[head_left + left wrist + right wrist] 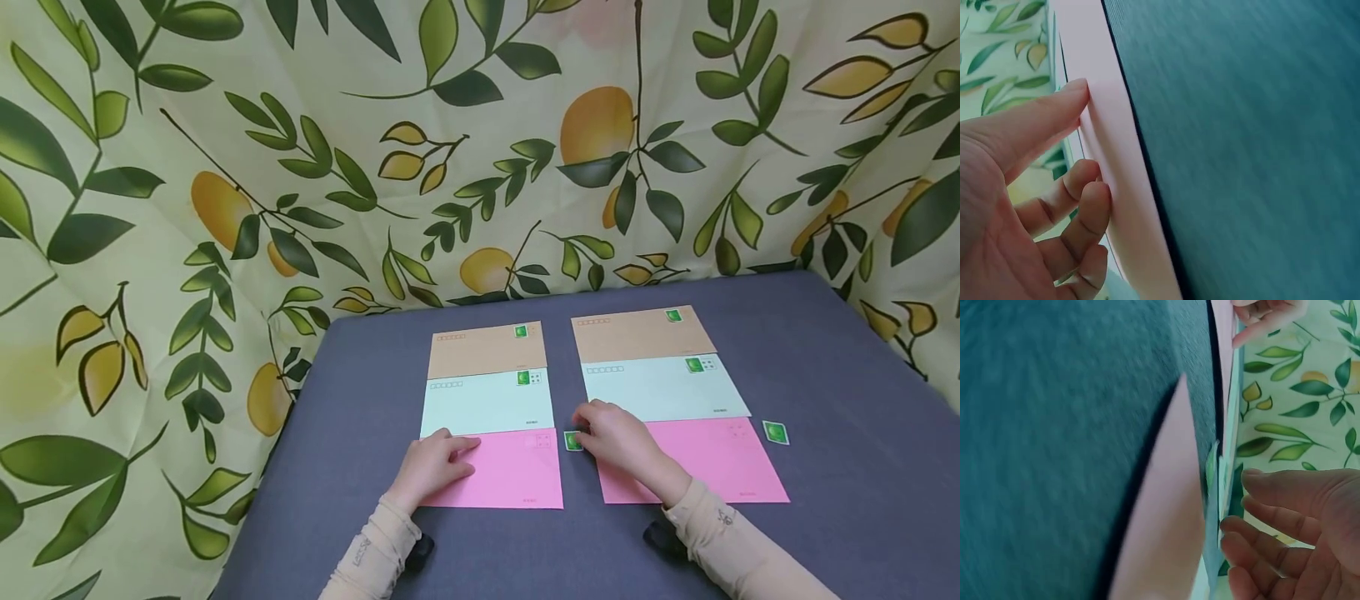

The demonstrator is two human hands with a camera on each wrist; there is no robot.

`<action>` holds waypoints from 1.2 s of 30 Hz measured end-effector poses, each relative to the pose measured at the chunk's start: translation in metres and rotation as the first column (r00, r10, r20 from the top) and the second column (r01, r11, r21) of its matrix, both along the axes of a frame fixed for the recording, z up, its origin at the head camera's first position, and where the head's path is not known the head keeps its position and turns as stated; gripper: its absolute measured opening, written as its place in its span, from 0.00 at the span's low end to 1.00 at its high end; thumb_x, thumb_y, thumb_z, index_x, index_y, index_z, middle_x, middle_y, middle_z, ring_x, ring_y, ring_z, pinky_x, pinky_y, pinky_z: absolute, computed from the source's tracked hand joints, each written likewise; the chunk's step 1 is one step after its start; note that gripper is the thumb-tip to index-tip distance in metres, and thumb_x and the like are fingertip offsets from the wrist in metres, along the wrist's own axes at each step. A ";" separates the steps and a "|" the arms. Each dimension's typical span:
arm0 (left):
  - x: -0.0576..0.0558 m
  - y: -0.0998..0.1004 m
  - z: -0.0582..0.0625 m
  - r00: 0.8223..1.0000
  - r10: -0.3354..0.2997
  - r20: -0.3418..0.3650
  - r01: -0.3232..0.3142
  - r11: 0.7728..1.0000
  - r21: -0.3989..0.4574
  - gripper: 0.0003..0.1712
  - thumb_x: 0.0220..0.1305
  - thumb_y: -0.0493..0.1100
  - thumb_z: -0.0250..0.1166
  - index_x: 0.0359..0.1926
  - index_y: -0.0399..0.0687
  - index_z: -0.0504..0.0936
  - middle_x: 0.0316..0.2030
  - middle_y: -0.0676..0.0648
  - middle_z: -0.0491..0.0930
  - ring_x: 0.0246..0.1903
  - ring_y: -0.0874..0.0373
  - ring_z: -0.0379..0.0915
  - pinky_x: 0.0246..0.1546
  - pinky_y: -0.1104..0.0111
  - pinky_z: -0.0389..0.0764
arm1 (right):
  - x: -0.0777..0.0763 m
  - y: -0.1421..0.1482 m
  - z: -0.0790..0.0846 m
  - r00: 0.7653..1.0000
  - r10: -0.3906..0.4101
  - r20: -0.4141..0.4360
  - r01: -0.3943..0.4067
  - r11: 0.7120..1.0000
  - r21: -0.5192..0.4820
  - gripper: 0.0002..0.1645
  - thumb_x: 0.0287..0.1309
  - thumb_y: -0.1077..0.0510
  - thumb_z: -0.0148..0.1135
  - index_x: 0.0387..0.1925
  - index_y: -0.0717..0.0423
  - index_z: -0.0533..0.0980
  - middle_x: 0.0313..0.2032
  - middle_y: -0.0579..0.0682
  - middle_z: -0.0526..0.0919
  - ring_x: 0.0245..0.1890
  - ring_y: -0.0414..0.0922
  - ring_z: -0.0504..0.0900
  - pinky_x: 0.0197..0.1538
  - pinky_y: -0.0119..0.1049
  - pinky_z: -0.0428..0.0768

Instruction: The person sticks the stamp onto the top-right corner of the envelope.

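Note:
My left hand (431, 468) rests on the left part of a pink envelope (517, 475). Its thumb and fingertips touch the paper in the left wrist view, with the fingers bent loosely. My right hand (618, 442) is over the left edge of a second pink envelope (720, 467). Its fingertips are right at a small green stamp (573, 441) in the gap between the two pink envelopes. In the right wrist view the thumb and fingers of the right hand (1297, 531) are apart with nothing between them, and the green stamp (1211, 469) shows beyond them.
Behind each pink envelope lie a pale blue envelope (480, 404) and a brown envelope (480, 358), edges overlapping, each with a green stamp at its top right. Another loose stamp (776, 432) lies on the blue-grey tablecloth (847, 358) at right. A leaf-patterned curtain (480, 167) hangs behind.

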State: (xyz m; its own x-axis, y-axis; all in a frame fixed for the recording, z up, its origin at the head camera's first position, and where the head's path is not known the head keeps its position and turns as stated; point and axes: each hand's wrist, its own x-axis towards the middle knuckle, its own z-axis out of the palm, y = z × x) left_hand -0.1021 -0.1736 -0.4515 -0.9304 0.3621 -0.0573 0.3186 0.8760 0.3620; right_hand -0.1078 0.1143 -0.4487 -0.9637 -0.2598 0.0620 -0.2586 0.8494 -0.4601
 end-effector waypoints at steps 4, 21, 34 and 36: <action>0.002 -0.013 0.000 0.999 0.030 0.043 -0.030 0.999 0.018 0.23 0.53 0.47 0.67 0.53 0.57 0.81 0.24 0.54 0.71 0.22 0.64 0.60 0.34 0.64 0.63 | 0.001 -0.005 -0.005 1.000 0.012 0.012 -0.012 1.000 0.028 0.07 0.47 0.59 0.68 0.31 0.56 0.79 0.26 0.46 0.77 0.25 0.39 0.70 0.31 0.34 0.71; 0.006 -0.044 -0.001 0.981 0.141 0.134 -0.148 0.988 0.046 0.28 0.51 0.48 0.69 0.56 0.58 0.78 0.31 0.47 0.79 0.28 0.59 0.66 0.29 0.68 0.64 | 0.000 -0.008 -0.009 1.000 0.011 0.010 -0.012 0.998 0.057 0.07 0.46 0.64 0.66 0.32 0.58 0.81 0.28 0.49 0.76 0.25 0.41 0.71 0.30 0.35 0.72; 0.014 -0.060 -0.001 0.969 0.172 0.179 -0.189 0.978 0.084 0.28 0.50 0.48 0.70 0.55 0.54 0.79 0.18 0.52 0.64 0.21 0.61 0.57 0.22 0.73 0.56 | 0.001 -0.008 -0.007 1.000 0.001 0.028 -0.001 1.000 0.012 0.07 0.47 0.64 0.66 0.24 0.54 0.74 0.23 0.45 0.71 0.23 0.40 0.67 0.29 0.33 0.67; 0.014 -0.061 -0.001 0.966 0.173 0.193 -0.193 0.977 0.092 0.28 0.51 0.48 0.70 0.56 0.54 0.78 0.19 0.52 0.63 0.21 0.61 0.57 0.22 0.73 0.56 | 0.000 -0.009 -0.006 0.999 -0.006 0.043 0.005 1.000 0.005 0.07 0.49 0.64 0.65 0.24 0.54 0.74 0.21 0.45 0.71 0.22 0.40 0.67 0.28 0.32 0.66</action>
